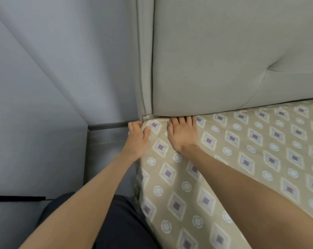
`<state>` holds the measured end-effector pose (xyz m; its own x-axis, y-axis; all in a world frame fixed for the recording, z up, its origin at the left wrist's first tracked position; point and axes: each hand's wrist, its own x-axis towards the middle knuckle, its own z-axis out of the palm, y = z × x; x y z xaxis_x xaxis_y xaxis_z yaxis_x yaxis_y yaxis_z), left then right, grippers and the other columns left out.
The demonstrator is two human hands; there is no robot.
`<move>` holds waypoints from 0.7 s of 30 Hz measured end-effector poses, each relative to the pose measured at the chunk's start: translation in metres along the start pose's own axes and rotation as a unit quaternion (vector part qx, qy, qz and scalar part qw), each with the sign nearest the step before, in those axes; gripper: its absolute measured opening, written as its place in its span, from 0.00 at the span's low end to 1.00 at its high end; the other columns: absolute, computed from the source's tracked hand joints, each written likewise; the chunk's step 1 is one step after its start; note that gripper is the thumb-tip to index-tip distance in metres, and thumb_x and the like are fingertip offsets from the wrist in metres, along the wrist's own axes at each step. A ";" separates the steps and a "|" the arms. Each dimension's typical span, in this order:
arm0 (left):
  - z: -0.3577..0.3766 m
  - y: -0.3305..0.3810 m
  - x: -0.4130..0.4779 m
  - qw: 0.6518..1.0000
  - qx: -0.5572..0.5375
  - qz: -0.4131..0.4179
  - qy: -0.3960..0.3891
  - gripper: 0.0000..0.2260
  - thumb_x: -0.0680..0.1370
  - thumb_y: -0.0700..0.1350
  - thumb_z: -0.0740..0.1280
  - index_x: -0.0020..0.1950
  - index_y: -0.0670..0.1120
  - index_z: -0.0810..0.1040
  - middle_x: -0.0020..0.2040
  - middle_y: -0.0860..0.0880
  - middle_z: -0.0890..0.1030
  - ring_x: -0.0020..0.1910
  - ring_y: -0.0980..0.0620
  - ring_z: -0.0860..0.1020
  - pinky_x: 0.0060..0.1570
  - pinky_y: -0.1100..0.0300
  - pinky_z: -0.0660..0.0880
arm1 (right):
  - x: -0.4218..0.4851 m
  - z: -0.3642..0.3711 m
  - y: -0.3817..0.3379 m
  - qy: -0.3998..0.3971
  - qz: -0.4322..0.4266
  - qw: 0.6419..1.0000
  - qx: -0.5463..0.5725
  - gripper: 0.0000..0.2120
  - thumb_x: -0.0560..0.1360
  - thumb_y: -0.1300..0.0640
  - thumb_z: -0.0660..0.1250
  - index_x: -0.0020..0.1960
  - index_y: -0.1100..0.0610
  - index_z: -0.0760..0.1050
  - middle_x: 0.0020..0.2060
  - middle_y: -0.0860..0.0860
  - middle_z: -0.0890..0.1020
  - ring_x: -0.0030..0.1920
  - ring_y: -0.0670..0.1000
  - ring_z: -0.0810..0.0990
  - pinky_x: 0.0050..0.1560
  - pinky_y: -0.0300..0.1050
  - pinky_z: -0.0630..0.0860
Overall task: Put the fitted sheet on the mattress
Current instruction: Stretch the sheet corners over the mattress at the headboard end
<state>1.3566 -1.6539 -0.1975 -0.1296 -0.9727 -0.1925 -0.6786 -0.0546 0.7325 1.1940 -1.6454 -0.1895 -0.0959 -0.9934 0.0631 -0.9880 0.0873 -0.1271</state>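
Fitted sheet (242, 150): lies spread over the top of the bed and hangs down the near side; its corner sits at the foot of the headboard, bunched in small folds.
Mattress: covered by the sheet, so only its flat, boxy shape shows.
Left grip (136, 136): closed on the sheet's corner, thumb on top of the cloth and fingers curled over the edge towards the wall side.
Right grip (181, 133): flat on the sheet with fingers straight, holding nothing; the fingertips reach into the seam where the sheet meets the headboard.
Sheet fabric: beige, smooth woven cloth printed with rows of purple-centred diamonds and pale rings.
Headboard (224, 51): upright, padded, grey-beige textile with a stitched curved seam and a piped vertical edge.
Wall (44, 69): plain, matt grey, meeting a dark skirting strip (107, 125).
Floor (105, 150): grey and smooth, in the narrow space beside the bed.
Trousers (125, 221): dark cloth, close against the bed's near side.
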 end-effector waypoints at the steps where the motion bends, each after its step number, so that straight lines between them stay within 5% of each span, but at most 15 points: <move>1: -0.002 -0.002 0.005 0.999 -0.030 -0.035 -0.014 0.20 0.83 0.51 0.52 0.68 0.39 0.64 0.65 0.43 0.64 0.65 0.44 0.69 0.66 0.54 0.63 | 0.000 0.000 0.000 0.019 -0.003 1.000 0.006 0.22 0.78 0.49 0.47 0.57 0.55 0.77 0.57 0.55 0.80 0.61 0.60 0.72 0.69 0.56 0.63; 5: 0.001 -0.006 0.024 0.988 -0.118 -0.102 -0.004 0.20 0.84 0.50 0.47 0.65 0.39 0.68 0.65 0.43 0.65 0.65 0.45 0.68 0.67 0.54 0.61 | -0.001 0.000 -0.006 0.094 -0.046 0.992 0.077 0.11 0.75 0.58 0.60 0.50 0.59 0.81 0.45 0.54 0.84 0.48 0.57 0.80 0.50 0.46 0.77; 8: 0.005 -0.019 0.040 0.970 -0.175 -0.160 0.049 0.17 0.83 0.46 0.51 0.62 0.38 0.73 0.66 0.42 0.68 0.64 0.44 0.70 0.69 0.55 0.62 | 0.000 0.006 -0.010 0.131 -0.116 0.976 0.128 0.12 0.73 0.59 0.63 0.52 0.57 0.83 0.47 0.51 0.86 0.48 0.53 0.84 0.44 0.43 0.81; 12: 0.009 -0.054 0.059 0.965 -0.185 -0.187 -0.005 0.13 0.78 0.47 0.65 0.60 0.43 0.73 0.60 0.41 0.78 0.59 0.41 0.77 0.62 0.47 0.73 | 0.007 0.014 -0.022 0.148 -0.162 0.963 0.158 0.09 0.72 0.60 0.66 0.46 0.57 0.85 0.47 0.50 0.86 0.47 0.51 0.85 0.43 0.44 0.82; 17: 0.000 -0.071 0.069 0.980 -0.087 -0.171 -0.050 0.08 0.79 0.47 0.63 0.45 0.46 0.78 0.47 0.38 0.83 0.46 0.37 0.82 0.46 0.50 0.80 | 0.012 0.017 -0.039 0.147 -0.184 0.958 0.161 0.08 0.70 0.60 0.65 0.41 0.54 0.84 0.42 0.47 0.86 0.41 0.51 0.85 0.37 0.43 0.80; 21: -0.008 -0.088 0.083 0.965 -0.081 -0.248 -0.021 0.13 0.79 0.48 0.63 0.52 0.41 0.83 0.52 0.36 0.83 0.54 0.37 0.80 0.54 0.48 0.78 | 0.021 0.014 -0.048 0.170 -0.197 0.955 0.140 0.10 0.68 0.59 0.63 0.38 0.52 0.83 0.36 0.46 0.85 0.34 0.51 0.83 0.29 0.43 0.77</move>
<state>1.4116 -1.7319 -0.2730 0.1515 -0.8079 -0.5695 -0.5434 -0.5494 0.6347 1.2413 -1.6717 -0.1959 0.1963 -0.8593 0.4723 -0.8890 -0.3592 -0.2840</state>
